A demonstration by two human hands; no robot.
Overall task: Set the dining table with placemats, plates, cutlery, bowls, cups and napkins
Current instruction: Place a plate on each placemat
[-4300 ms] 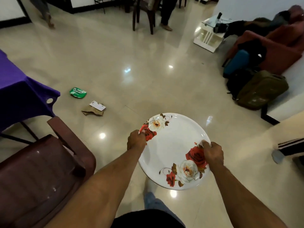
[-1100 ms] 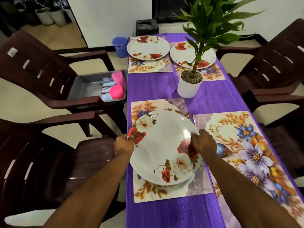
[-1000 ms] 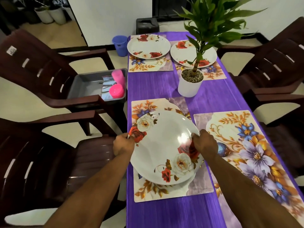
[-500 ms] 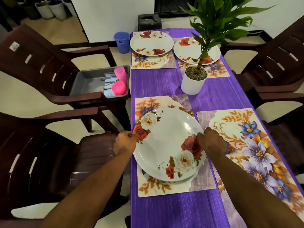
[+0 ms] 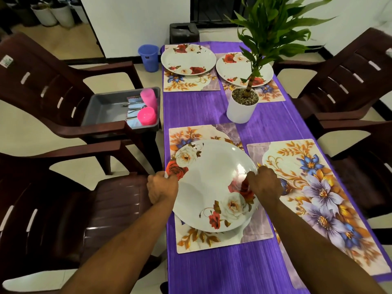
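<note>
While your left hand (image 5: 162,188) and right hand (image 5: 264,184) grip the plate (image 5: 212,183) by its two side edges with curled fingers, it sits right over the near left placemat (image 5: 222,240), so you go straight down.

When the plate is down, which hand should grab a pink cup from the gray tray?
Probably the left hand: the gray tray with the pink cups sits on a chair on the left, while the right hand is farther away.

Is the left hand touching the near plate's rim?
Touching. The head view shows the left hand with fingers curled over the near plate at its left rim.
</note>
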